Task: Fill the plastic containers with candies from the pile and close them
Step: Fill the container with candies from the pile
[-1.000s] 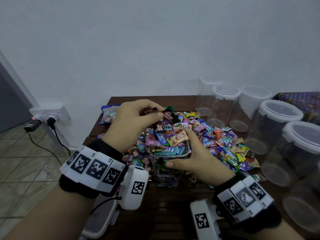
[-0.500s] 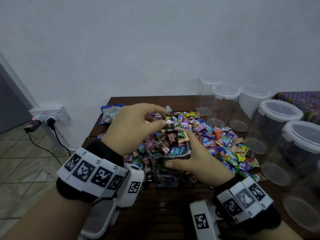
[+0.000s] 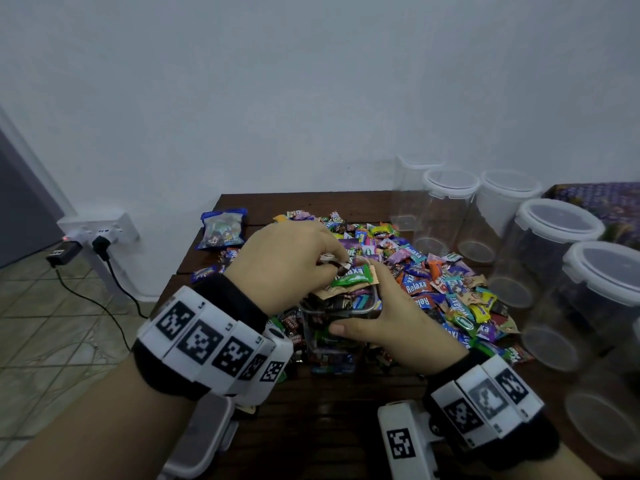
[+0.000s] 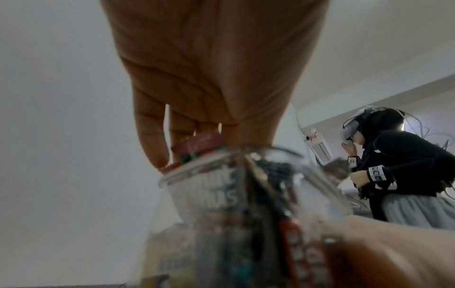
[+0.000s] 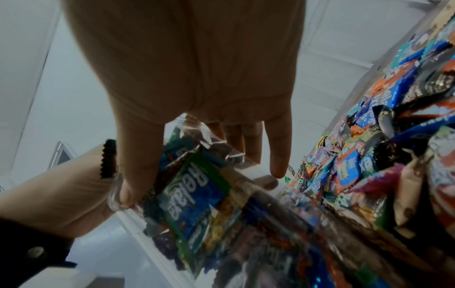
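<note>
A clear square container [image 3: 329, 348] stands on the dark wooden table [image 3: 346, 427], heaped with wrapped candies to its rim. My right hand [image 3: 360, 301] grips it, thumb on the near wall and fingers round the far side; the right wrist view shows this container [image 5: 197, 194] up close. My left hand [image 3: 332, 265] hovers over the mouth and pinches a few dark candies at the top of the heap. In the left wrist view those fingers [image 4: 152, 152] point down onto a red candy at the container [image 4: 234, 194] rim. The candy pile [image 3: 440, 282] lies just behind and right.
Several empty clear containers with white-rimmed lids [image 3: 554, 258] stand along the table's right side. A blue candy bag [image 3: 223, 228] lies at the back left. A loose lid [image 3: 204, 441] sits under my left wrist. Another person [image 4: 393, 155] stands in the room.
My left hand has come down from above the pile onto the container's mouth with candies in its fingers. The right hand has kept its grip on the container.
</note>
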`<state>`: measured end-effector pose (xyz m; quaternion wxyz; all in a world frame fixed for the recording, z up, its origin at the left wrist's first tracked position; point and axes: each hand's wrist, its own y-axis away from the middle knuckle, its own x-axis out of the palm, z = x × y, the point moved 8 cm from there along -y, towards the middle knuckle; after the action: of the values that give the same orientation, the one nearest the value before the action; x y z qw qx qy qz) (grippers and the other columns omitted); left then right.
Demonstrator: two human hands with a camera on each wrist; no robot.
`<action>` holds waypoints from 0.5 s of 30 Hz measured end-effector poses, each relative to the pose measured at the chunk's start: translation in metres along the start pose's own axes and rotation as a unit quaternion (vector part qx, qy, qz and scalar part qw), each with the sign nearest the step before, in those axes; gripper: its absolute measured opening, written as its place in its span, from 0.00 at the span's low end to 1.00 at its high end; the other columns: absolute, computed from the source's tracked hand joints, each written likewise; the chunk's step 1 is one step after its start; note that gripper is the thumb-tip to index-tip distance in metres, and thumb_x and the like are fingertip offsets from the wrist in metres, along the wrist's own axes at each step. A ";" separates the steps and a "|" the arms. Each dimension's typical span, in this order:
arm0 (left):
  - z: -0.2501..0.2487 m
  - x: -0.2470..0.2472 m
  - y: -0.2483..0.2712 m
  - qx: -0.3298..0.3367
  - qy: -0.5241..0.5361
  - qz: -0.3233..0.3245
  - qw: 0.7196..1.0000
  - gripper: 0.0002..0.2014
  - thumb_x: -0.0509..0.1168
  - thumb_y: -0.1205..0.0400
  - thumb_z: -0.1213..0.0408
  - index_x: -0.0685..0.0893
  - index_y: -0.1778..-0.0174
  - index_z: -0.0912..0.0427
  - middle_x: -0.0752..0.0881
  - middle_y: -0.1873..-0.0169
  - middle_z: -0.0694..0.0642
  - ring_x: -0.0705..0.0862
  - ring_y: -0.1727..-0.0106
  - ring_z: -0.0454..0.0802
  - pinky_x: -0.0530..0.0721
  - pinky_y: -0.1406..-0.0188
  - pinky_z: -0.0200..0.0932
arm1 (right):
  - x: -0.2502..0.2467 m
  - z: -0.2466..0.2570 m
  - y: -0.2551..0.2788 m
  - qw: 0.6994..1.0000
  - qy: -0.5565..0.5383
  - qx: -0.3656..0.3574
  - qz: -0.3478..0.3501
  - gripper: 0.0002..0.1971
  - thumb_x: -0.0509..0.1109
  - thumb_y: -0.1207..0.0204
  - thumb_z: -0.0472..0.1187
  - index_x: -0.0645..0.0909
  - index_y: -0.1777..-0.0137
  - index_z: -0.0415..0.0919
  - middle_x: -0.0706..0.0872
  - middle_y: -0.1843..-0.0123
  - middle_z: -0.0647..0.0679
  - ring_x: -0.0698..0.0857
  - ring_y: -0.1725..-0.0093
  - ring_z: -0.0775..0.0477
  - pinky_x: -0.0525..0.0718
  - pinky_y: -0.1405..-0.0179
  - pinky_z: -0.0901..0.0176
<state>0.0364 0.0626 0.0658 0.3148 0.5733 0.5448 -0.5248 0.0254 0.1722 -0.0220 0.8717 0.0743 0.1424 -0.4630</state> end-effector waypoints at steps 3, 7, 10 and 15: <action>0.007 -0.004 -0.003 -0.023 -0.027 -0.025 0.999 0.11 0.64 0.20 0.56 0.86 0.44 0.41 0.83 0.45 0.43 0.81 0.46 0.44 0.79 0.49 0.48 | 0.000 -0.003 -0.001 1.000 0.001 -0.001 -0.004 0.50 0.82 0.44 0.56 0.59 0.23 0.55 0.82 0.36 0.57 0.82 0.37 0.57 0.79 0.33 0.47; 0.017 -0.010 -0.007 -0.069 -0.075 -0.063 0.993 0.10 0.61 0.17 0.55 0.85 0.43 0.43 0.82 0.44 0.45 0.81 0.44 0.48 0.75 0.52 0.44 | 0.000 -0.006 -0.001 1.000 0.007 0.010 -0.004 0.55 0.80 0.48 0.62 0.55 0.22 0.56 0.79 0.32 0.58 0.80 0.34 0.55 0.77 0.31 0.47; 0.023 -0.017 -0.009 -0.095 -0.069 -0.094 0.989 0.11 0.59 0.16 0.56 0.84 0.41 0.46 0.82 0.44 0.47 0.80 0.43 0.50 0.72 0.53 0.43 | 0.000 -0.007 -0.001 1.000 0.016 0.018 -0.002 0.57 0.80 0.48 0.64 0.52 0.21 0.60 0.75 0.27 0.57 0.76 0.29 0.52 0.74 0.28 0.45; 0.014 -0.001 -0.017 -0.064 0.006 0.057 0.996 0.13 0.69 0.24 0.47 0.84 0.44 0.39 0.82 0.49 0.44 0.81 0.48 0.44 0.77 0.53 0.43 | 0.000 -0.004 0.001 1.000 0.008 0.020 -0.002 0.51 0.82 0.39 0.52 0.52 0.21 0.58 0.79 0.32 0.58 0.79 0.34 0.56 0.76 0.30 0.48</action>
<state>0.0167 0.0527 0.0671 0.3772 0.5853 0.5458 -0.4661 0.0254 0.1737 -0.0262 0.8680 0.0945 0.1401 -0.4670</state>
